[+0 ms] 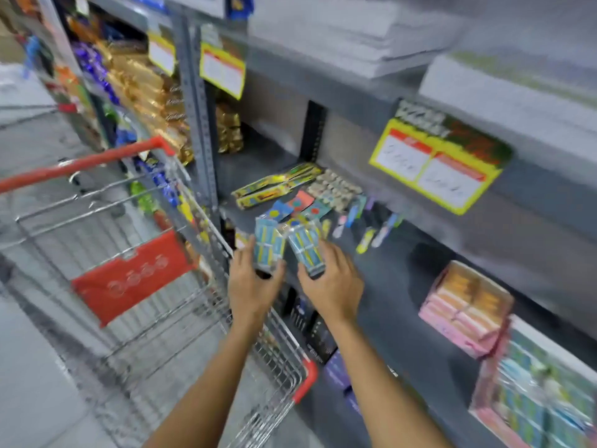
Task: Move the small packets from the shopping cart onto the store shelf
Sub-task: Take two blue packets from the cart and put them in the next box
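Note:
My left hand point(250, 282) grips a small blue-and-yellow packet point(268, 245) over the front edge of the grey store shelf point(397, 286). Beside it my right hand point(332, 282) holds a second packet of the same kind point(305, 247), tilted, just above the shelf. The two packets nearly touch. The wire shopping cart point(181, 305) with red handle and red corner guards stands to the left, its rim right under my left wrist. The picture is blurred by motion, so I cannot tell what lies in the cart.
Behind the packets the shelf holds several coloured cards point(300, 205), long yellow boxes point(274, 189), small hanging items point(365, 227) and pink wrapped bundles point(468, 308). A yellow price tag point(436, 166) hangs from the shelf above. Snack bags point(139, 85) fill the left bay.

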The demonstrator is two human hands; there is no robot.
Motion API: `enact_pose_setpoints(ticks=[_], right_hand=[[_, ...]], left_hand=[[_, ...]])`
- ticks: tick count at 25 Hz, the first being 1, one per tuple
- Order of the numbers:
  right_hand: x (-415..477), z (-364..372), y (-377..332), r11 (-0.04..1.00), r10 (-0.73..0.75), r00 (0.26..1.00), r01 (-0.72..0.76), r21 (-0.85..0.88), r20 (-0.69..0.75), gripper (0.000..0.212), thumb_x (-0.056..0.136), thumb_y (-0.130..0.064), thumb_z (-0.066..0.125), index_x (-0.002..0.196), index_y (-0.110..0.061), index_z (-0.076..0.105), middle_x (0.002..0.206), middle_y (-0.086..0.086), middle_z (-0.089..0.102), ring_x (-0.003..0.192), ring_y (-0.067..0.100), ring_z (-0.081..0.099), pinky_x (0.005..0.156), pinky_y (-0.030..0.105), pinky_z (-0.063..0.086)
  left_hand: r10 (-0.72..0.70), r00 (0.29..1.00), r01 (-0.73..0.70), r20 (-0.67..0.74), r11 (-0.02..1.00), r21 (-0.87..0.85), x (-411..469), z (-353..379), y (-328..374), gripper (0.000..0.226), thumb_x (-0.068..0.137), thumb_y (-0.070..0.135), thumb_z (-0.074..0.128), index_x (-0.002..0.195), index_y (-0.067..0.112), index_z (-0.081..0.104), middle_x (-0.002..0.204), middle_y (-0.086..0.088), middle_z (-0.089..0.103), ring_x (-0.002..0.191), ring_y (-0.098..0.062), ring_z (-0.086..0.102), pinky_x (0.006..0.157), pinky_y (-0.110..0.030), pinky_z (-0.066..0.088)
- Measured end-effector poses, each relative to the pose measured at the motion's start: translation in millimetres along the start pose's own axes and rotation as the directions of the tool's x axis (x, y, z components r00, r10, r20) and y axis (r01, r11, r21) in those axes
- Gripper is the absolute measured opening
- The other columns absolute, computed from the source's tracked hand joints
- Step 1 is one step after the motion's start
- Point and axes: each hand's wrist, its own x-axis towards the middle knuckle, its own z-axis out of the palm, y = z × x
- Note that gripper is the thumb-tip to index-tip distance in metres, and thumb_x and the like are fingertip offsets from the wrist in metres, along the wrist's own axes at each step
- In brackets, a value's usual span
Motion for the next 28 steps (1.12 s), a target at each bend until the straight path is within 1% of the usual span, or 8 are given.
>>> enact_pose_setpoints(ticks=[4, 6, 10, 13, 17, 20, 23, 28], right_hand=[[-17.5, -76.2, 78.7, 0.97, 0.176, 0.976, -0.194, -0.148, -0.13, 0.046, 0.066, -0.04, 0.06, 0.105, -0.016, 0.063, 0.092, 0.007, 0.07, 0.082, 0.03, 0.066, 0.065, 0.035, 0.054], [-39.6, -117.6, 122.6, 0.902, 0.33, 0.923, -0.37, -0.224, -0.198, 0.047, 0.066, -0.04, 0.07, 0.105, -0.014, 0.062, 0.091, 0.011, 0.07, 0.082, 0.033, 0.066, 0.066, 0.036, 0.054], [-99.8, -180.6, 178.9, 0.69, 0.645, 0.695, -0.708, -0.15, -0.317, 0.053, 0.069, -0.037, 0.076, 0.113, -0.012, 0.06, 0.103, 0.02, 0.067, 0.089, 0.04, 0.064, 0.072, 0.044, 0.052], [-145.4, -210.7, 204.6, 0.517, 0.741, 0.567, -0.823, -0.233, -0.36, 0.051, 0.069, -0.031, 0.075, 0.114, -0.01, 0.061, 0.101, 0.024, 0.067, 0.087, 0.041, 0.063, 0.08, 0.048, 0.045], [-166.8, -220.4, 219.0, 0.483, 0.709, 0.62, -0.774, -0.41, -0.335, 0.052, 0.069, -0.05, 0.048, 0.101, -0.012, 0.064, 0.086, 0.016, 0.069, 0.075, 0.035, 0.065, 0.081, 0.043, 0.04], [-169.8, -219.5, 220.7, 0.503, 0.675, 0.675, -0.717, -0.483, -0.299, 0.052, 0.073, -0.049, 0.039, 0.096, -0.01, 0.065, 0.084, 0.016, 0.067, 0.075, 0.034, 0.063, 0.082, 0.043, 0.044], [-171.2, -217.5, 220.3, 0.517, 0.666, 0.68, -0.717, -0.468, -0.306, 0.046, 0.082, -0.042, 0.036, 0.096, -0.009, 0.065, 0.092, 0.019, 0.064, 0.083, 0.036, 0.06, 0.084, 0.045, 0.045], [-179.7, -218.0, 228.6, 0.589, 0.597, 0.764, -0.625, -0.512, -0.245, 0.047, 0.09, -0.036, 0.031, 0.112, -0.011, 0.064, 0.118, 0.013, 0.065, 0.109, 0.032, 0.057, 0.093, 0.045, 0.043]], left_hand=[[0.136, 0.954, -0.095, 0.266, 0.982, -0.161, -69.3, 60.6, 72.5, 0.067, 0.074, 0.045, 0.062, 0.13, 0.016, 0.042, 0.109, -0.009, 0.054, 0.105, -0.024, 0.053, 0.082, -0.032, 0.045], [0.184, 0.899, -0.093, 0.397, 0.967, -0.239, -108.1, 91.0, 110.1, 0.062, 0.071, 0.045, 0.065, 0.125, 0.019, 0.046, 0.105, -0.007, 0.056, 0.101, -0.025, 0.053, 0.08, -0.03, 0.043], [0.229, 0.807, -0.08, 0.544, 0.955, -0.284, -179.4, 132.3, 159.9, 0.061, 0.072, 0.045, 0.067, 0.122, 0.015, 0.05, 0.11, -0.012, 0.057, 0.102, -0.03, 0.054, 0.083, -0.032, 0.044], [0.282, 0.699, -0.107, 0.657, 0.95, -0.294, -224.9, 154.3, 181.8, 0.059, 0.072, 0.048, 0.057, 0.121, 0.015, 0.051, 0.115, -0.013, 0.057, 0.106, -0.031, 0.053, 0.088, -0.039, 0.047], [0.354, 0.626, -0.4, 0.695, 0.91, -0.103, -248.1, 175.6, 185.7, 0.053, 0.068, 0.046, 0.052, 0.11, 0.013, 0.056, 0.106, -0.017, 0.059, 0.096, -0.037, 0.056, 0.082, -0.044, 0.048], [0.383, 0.6, -0.601, 0.702, 0.795, 0.08, -251.0, 174.9, 179.1, 0.042, 0.072, 0.049, 0.057, 0.098, 0.016, 0.058, 0.093, -0.011, 0.059, 0.086, -0.032, 0.055, 0.079, -0.045, 0.04], [0.438, 0.559, -0.667, 0.704, 0.742, 0.068, -242.6, 170.3, 173.3, 0.043, 0.081, 0.053, 0.034, 0.095, 0.022, 0.061, 0.095, -0.008, 0.058, 0.09, -0.029, 0.052, 0.085, -0.045, 0.037], [0.455, 0.49, -0.666, 0.743, 0.745, -0.017, -240.5, 167.6, 155.5, 0.044, 0.09, 0.051, 0.023, 0.109, 0.03, 0.056, 0.123, -0.01, 0.056, 0.115, -0.026, 0.044, 0.089, -0.048, 0.044]])
